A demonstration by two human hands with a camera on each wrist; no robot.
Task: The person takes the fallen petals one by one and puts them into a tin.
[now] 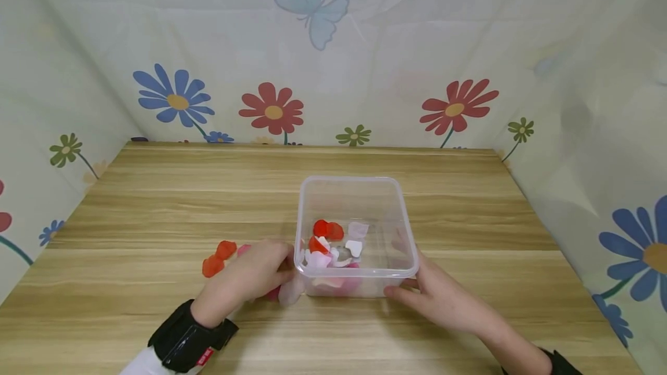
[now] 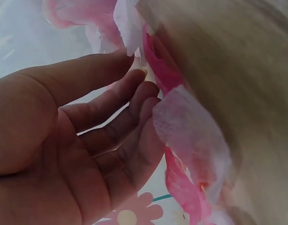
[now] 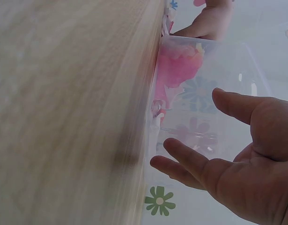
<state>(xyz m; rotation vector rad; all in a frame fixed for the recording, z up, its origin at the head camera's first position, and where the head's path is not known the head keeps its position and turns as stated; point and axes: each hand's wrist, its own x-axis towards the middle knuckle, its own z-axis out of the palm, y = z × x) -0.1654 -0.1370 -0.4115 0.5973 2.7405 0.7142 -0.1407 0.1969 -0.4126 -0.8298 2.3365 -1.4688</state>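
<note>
Flowered sheeting [image 1: 385, 62] backs our wood-grain table [image 1: 167, 201]; two hands work at a clear plastic box [image 1: 354, 272] of petals [image 1: 319, 259].
We see the box upright on the table, with red, white and pink petals inside. The left hand [image 1: 263, 269], fingers bent, is just left of it, thumb tip at a white petal [image 2: 127, 28]; we can't tell if it's pinching. The right hand [image 1: 443, 300] spreads its fingers at the near right corner. Orange-red petals [image 1: 212, 266] lie left of the left hand.
</note>
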